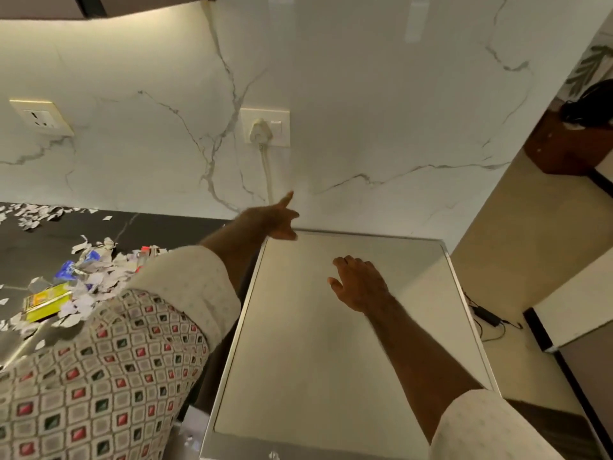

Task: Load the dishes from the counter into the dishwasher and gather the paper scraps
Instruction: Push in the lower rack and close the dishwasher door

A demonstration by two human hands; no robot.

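Hands: both out over the dishwasher (298,360), both holding nothing.
- Left hand (275,220): reached to the far left corner of the dishwasher top, close to the wall; index finger straight and pointing up-right, thumb out. Cannot tell whether it touches the top or the wall.
- Right hand (360,283): palm down over the middle-far part of the top, fingers relaxed and slightly bent. Contact with the top unclear.

Surroundings, big to small:
- Marble wall (365,94), white with grey veins, runs beyond both hands.
- Dishwasher top is flat, pale, metal-edged, directly under the right hand and forearm.
- Dark surface (49,247) lies to the left of the left arm, level with the dishwasher top.
- Patterned sleeve (99,376) of the left arm, cuff rolled back, covers the near part of that surface.
- Paper scraps (96,280): main heap on the dark surface just left of the left cuff; a thinner scatter farther back by the wall.
- Yellow box (46,302) lies at the near-left edge of the heap; blue wrapper (68,268) just beyond it.
- Wall socket (264,127) with a white plug sits above the left hand; its cord (267,174) drops toward the fingertip.
- Second socket (41,117), far left.
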